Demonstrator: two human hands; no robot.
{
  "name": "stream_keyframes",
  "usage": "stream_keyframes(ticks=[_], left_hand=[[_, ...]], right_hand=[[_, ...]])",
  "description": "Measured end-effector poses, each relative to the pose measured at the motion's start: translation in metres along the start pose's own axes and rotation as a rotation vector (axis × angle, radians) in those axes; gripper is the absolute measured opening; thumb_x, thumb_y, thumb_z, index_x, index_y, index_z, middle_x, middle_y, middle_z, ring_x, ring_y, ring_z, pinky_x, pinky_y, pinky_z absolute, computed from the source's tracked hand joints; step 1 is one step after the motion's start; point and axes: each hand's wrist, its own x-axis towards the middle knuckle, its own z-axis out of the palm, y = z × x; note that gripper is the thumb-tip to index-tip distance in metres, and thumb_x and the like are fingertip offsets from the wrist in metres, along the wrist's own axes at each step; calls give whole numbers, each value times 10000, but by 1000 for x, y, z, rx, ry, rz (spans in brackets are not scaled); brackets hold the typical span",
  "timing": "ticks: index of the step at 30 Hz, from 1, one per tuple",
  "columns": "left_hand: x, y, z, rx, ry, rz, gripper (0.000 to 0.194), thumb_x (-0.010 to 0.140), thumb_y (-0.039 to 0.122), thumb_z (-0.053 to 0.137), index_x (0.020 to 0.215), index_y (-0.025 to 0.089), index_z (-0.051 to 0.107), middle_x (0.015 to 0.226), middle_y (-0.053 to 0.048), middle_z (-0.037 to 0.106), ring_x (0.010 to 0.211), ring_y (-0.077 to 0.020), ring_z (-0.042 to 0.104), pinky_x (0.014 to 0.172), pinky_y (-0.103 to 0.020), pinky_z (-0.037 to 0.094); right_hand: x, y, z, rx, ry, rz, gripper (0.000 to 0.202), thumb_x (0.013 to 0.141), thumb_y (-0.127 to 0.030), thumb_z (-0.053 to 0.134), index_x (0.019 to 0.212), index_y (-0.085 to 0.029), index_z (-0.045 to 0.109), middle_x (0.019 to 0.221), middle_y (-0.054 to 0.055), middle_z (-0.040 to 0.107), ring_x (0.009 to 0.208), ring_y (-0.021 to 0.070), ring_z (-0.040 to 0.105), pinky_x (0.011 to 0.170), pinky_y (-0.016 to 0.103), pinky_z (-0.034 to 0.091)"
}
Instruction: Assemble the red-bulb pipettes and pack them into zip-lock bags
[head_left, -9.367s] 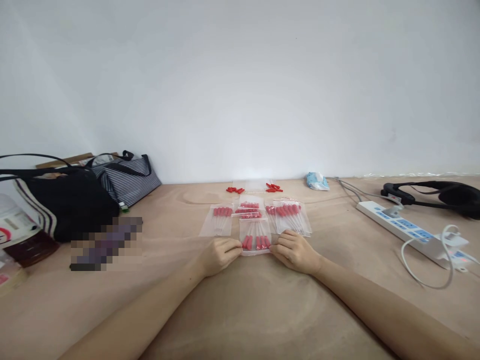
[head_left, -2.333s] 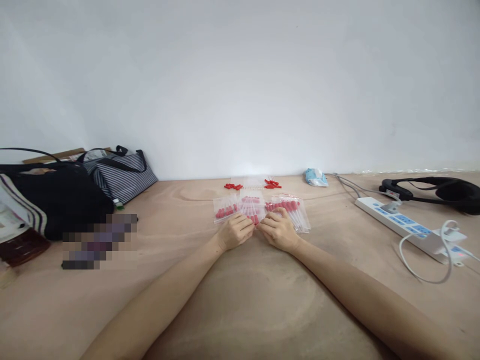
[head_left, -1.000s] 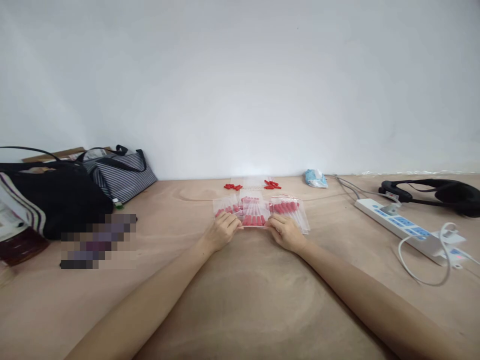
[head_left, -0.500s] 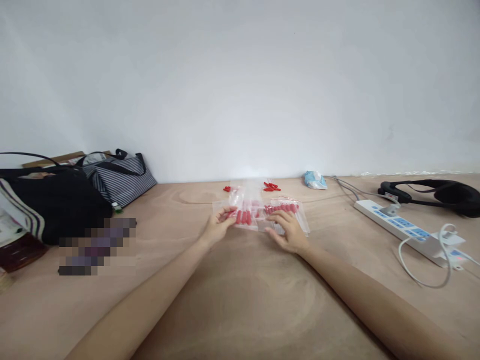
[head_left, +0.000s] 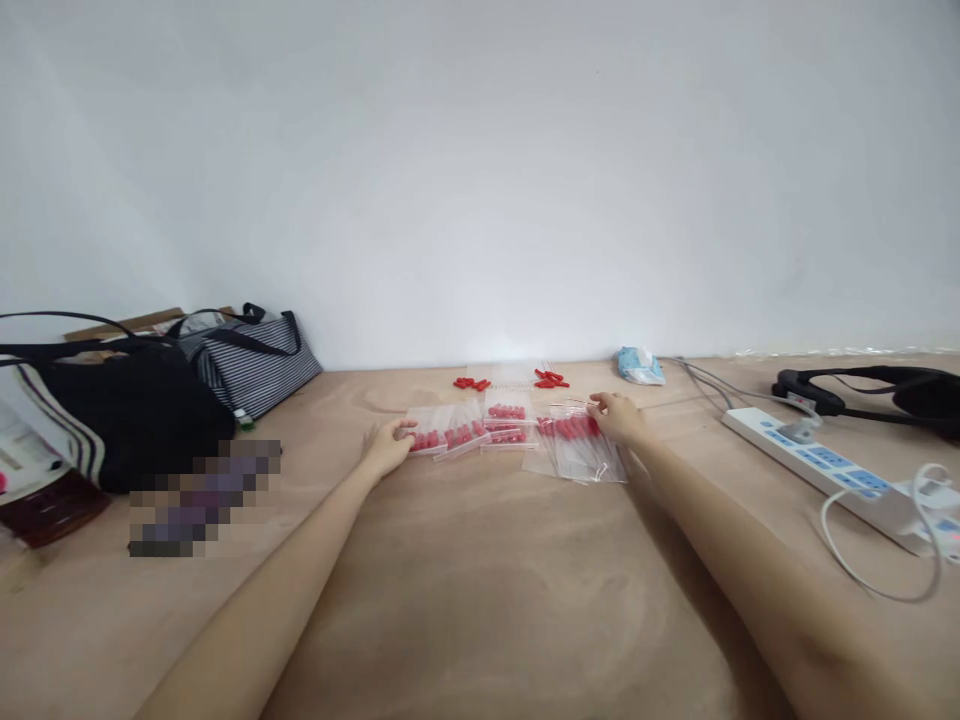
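Observation:
Clear zip bags holding small red pieces lie spread across the middle of the wooden table. My left hand point(head_left: 388, 448) rests at the outer end of the left bags point(head_left: 457, 447), its fingertips at the edge with fingers stretched out. At the upper right corner of the right bags point(head_left: 581, 455), which overlap one another, is my right hand point(head_left: 616, 415), its fingers slightly apart and touching the plastic. Two more bags with red pieces point(head_left: 507, 412) lie between the hands. Behind them are loose red pieces in a left pile point(head_left: 471, 384) and a right pile point(head_left: 551, 379).
A flat clear bag point(head_left: 510, 374) lies by the wall. At left stand a black bag point(head_left: 150, 420) and a striped bag point(head_left: 255, 365), with a blurred-out object point(head_left: 206, 495) in front. At right are a blue-and-white packet point(head_left: 640, 366), a power strip point(head_left: 832, 475) with cables and a black headset point(head_left: 870, 390).
My hands have moved apart, the left one leftward and the right one right and farther back. The bags that were bunched between them now lie spread out, with the middle ones uncovered.

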Motion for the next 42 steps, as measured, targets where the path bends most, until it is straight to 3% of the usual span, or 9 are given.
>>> stream_keyframes(ticks=[4,7,10,15,21,26,33,38,42], left_hand=[[-14,32,13,164,-25,226,266,624,191,602,884,192,655,1178,-101,509,1159,-312,377,996,-464,213],[-23,62,42,232,-173,451,255,714,326,576,956,271,636,1225,-18,498,1183,-233,371,1032,-388,175],[-25,83,77,546,-313,739,406,822,416,437,1201,276,476,1307,-55,420,1233,-258,296,1014,-456,162],[-20,86,105,647,-346,764,392,832,431,413,1172,255,495,1268,-92,449,1166,-303,357,911,-493,294],[-19,58,73,647,-287,731,328,822,382,438,1108,255,537,1251,-106,447,1150,-319,347,837,-489,342],[-19,31,35,657,-257,710,335,832,384,418,1129,271,525,1241,-97,457,1151,-306,361,850,-464,336],[-38,31,29,491,-27,906,547,736,434,545,1212,178,459,1208,-139,476,1169,-310,364,986,-470,233],[-59,42,39,236,-189,1093,301,759,311,551,1034,194,578,1023,-103,567,953,-224,541,848,-351,438],[-62,45,45,171,-243,1139,371,718,353,608,1037,165,572,1002,-116,564,920,-217,549,812,-332,465]], right_hand=[[5,1,0,29,-31,-12,197,765,-279,487,868,-197,634,871,63,627,847,204,557,715,300,383],[3,1,0,58,-12,-21,144,759,-228,485,752,-178,621,865,80,610,838,195,556,710,278,378],[-2,0,-1,105,36,-25,128,769,-194,460,737,-166,581,906,108,582,850,201,549,712,283,378],[-7,2,-9,278,88,-81,127,827,-229,371,762,-184,470,747,59,580,714,167,566,645,277,408],[-13,-6,-23,610,110,-155,238,875,-418,225,820,-219,342,555,-52,490,387,104,483,412,236,398],[-32,-41,-19,1031,93,-324,257,835,-494,338,841,-240,297,553,-73,473,447,117,548,462,256,464],[-73,-67,5,571,91,-780,101,879,-285,330,859,-212,396,891,78,535,793,164,572,693,329,472],[-83,-68,11,304,70,-888,93,852,-184,341,844,-202,432,866,79,550,755,177,543,632,310,455],[-82,-68,16,300,123,-823,69,835,-182,384,799,-201,440,752,50,547,661,163,531,590,280,436]])
